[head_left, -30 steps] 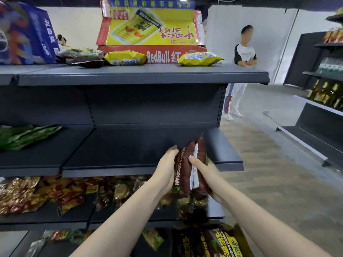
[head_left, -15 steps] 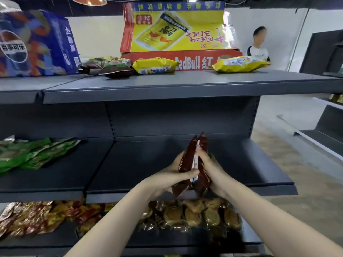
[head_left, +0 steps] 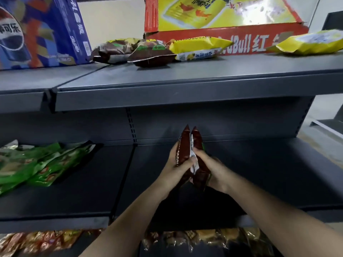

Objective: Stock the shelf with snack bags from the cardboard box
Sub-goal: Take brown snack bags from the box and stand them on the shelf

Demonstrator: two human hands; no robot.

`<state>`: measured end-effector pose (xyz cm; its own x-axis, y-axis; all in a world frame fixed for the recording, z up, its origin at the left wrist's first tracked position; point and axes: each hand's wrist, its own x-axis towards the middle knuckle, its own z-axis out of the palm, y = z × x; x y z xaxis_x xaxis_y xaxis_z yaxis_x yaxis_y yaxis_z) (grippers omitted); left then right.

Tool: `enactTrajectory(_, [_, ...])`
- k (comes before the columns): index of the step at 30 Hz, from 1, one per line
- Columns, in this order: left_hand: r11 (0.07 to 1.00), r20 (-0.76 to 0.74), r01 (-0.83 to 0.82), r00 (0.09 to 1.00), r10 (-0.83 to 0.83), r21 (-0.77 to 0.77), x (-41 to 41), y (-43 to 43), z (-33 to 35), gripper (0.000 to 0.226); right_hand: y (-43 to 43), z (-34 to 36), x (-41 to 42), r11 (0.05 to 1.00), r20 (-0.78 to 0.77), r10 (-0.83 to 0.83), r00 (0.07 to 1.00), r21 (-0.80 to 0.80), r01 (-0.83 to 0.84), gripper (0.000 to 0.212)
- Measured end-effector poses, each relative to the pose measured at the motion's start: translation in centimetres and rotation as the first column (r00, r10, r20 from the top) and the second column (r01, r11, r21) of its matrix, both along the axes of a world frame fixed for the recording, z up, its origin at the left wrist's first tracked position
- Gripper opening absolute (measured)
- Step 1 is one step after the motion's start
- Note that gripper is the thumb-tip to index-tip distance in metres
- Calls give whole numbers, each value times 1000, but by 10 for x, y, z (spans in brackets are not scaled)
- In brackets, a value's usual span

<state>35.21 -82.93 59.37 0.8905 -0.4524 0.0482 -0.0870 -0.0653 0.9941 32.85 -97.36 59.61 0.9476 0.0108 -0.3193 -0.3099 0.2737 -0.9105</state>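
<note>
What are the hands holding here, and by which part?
The left hand and right hand grip upright brown snack bags together, by their lower halves.

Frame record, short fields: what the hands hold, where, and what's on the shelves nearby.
held: two brown snack bags, upright, side by side
left hand: grips the left bag
right hand: grips the right bag
place: over middle shelf, bare section
middle shelf, left: green bags
top shelf: dark bags, yellow bags, red box, blue box
</note>
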Motion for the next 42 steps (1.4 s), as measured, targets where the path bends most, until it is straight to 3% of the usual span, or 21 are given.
enactTrajectory(6, [967,104,-253,963,251,13,50,1,-23,102,1,-7,30,986,-10,-126,992,113,126,43])
enactTrajectory(12, [748,261,-641,762,592,175,100,-3,-42,97,-10,-20,38,949,22,-216,976,238,205,55])
enactTrajectory(18, [662,398,-725,674,622,194,137,-19,-52,96,-19,-26,35,954,-29,-211,977,212,212,74])
enactTrajectory(26, [586,449,-758,647,617,286,159,-35,-62,117,-20,-27,30,962,-3,-137,991,240,134,55])
enactTrajectory(33, [599,378,-731,683,625,328,164,-41,-60,125,-6,-22,35,951,6,-161,987,269,154,59])
enactTrajectory(37, [687,322,-647,762,563,330,163,-31,-58,125,1,-22,39,970,13,-152,988,193,146,71])
enactTrajectory(42, [796,297,-550,827,477,255,157,-2,-62,91,4,-20,48,942,-35,-174,984,284,177,67])
